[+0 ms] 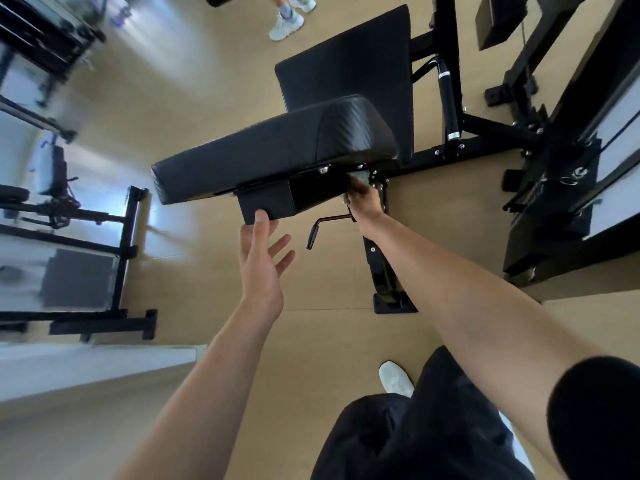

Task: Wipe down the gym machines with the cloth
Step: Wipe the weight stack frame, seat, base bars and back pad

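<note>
Head view: touching boxy black bracket (266,202) with wide-spread left hand (261,261), gripping grey cloth (358,177) under smooth padded seat (277,150) with right hand (365,200).

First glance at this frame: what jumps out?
A big black pad fills the centre, with a second pad behind it. Two bare arms reach in from below: the left hand is open with a fingertip at the black bracket under the pad. The right hand is tucked under its right end, holding what looks like a grey cloth.
</note>
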Tool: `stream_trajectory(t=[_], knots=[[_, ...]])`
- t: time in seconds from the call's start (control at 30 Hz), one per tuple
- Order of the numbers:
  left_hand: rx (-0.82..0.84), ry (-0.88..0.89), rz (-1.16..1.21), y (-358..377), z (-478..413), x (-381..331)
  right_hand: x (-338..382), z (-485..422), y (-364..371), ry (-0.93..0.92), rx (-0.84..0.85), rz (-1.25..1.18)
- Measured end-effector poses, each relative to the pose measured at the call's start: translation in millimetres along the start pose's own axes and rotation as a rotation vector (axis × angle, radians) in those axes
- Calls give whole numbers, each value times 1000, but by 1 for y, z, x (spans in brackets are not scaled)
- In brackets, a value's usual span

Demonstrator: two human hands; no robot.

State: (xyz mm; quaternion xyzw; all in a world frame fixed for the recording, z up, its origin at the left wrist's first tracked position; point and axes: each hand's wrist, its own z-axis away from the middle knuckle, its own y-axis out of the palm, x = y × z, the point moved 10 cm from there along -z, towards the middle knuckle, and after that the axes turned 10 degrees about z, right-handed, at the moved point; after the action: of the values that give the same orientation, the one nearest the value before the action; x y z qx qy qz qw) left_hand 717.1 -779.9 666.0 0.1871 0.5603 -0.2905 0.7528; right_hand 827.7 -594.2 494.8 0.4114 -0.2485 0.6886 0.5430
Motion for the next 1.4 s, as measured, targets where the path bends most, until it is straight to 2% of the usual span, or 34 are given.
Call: stream_trajectory(t=[0.13, 0.23, 0.3, 0.47, 0.53, 0.63, 0.73, 0.8, 0.87, 0.97, 1.07, 1.23, 1.4], knots=[[-17, -29, 2, 0, 3, -1, 25, 49, -6, -116, -23, -125], [-15, -43, 16, 1, 6, -3, 51, 101, -5, -196, 19, -295], [-18, -63, 24, 2, 8, -3, 69, 132, -2, -259, 27, -259], [2, -108, 27, 1, 14, -5, 98, 189, 4, -367, -88, -14], [22, -146, 31, -1, 16, -6, 95, 198, 6, -342, -94, -18], [80, -233, 49, -2, 26, 4, 76, 201, 6, -203, -82, -134], [223, -408, 109, 10, 49, 35, 51, 201, 5, -61, -22, -243], [234, -507, 183, 10, 58, 54, 37, 201, 6, 21, 59, -340], [225, -619, 253, 8, 61, 65, 30, 206, 7, 53, 138, -396], [299, -745, 281, 10, 60, 73, 31, 212, 6, 48, 198, -414], [383, -783, 309, 9, 52, 71, 34, 213, 6, 53, 134, -445], [323, -764, 594, -1, 21, 52, 31, 209, 7, 83, -100, -479], [317, -851, 892, 6, -3, 30, 38, 207, 29, 92, -139, -711]])
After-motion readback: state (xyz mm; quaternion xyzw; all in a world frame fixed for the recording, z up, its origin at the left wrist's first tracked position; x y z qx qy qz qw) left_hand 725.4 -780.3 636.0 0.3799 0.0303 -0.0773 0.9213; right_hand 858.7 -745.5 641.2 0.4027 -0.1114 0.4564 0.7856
